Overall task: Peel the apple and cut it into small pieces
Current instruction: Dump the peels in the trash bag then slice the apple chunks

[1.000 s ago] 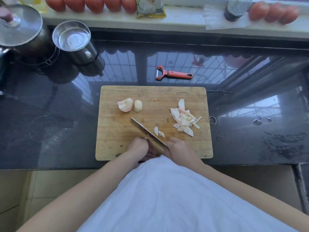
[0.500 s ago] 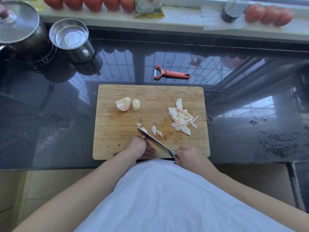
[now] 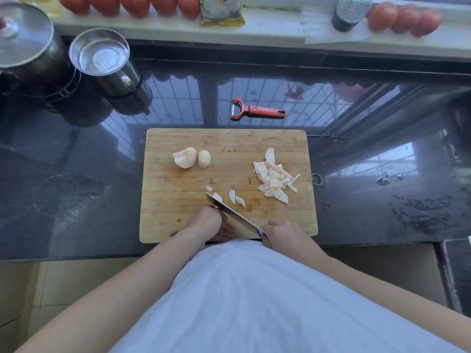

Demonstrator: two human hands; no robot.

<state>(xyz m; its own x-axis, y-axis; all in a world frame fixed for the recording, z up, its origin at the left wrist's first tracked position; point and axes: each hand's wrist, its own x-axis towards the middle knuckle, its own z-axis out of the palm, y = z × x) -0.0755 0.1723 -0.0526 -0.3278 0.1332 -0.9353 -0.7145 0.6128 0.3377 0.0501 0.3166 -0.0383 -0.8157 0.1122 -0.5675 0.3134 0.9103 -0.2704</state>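
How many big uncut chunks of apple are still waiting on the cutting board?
2: a larger apple chunk and a smaller apple chunk beside it, on the cutting board at its far left. The left hand may hide another.

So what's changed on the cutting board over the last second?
The knife, held by the right hand, has slid toward the board's near edge, leaving more small slices beyond its tip. The left hand stays curled beside the blade; what it holds is hidden. The two apple chunks, cut pile and peeler stayed put.
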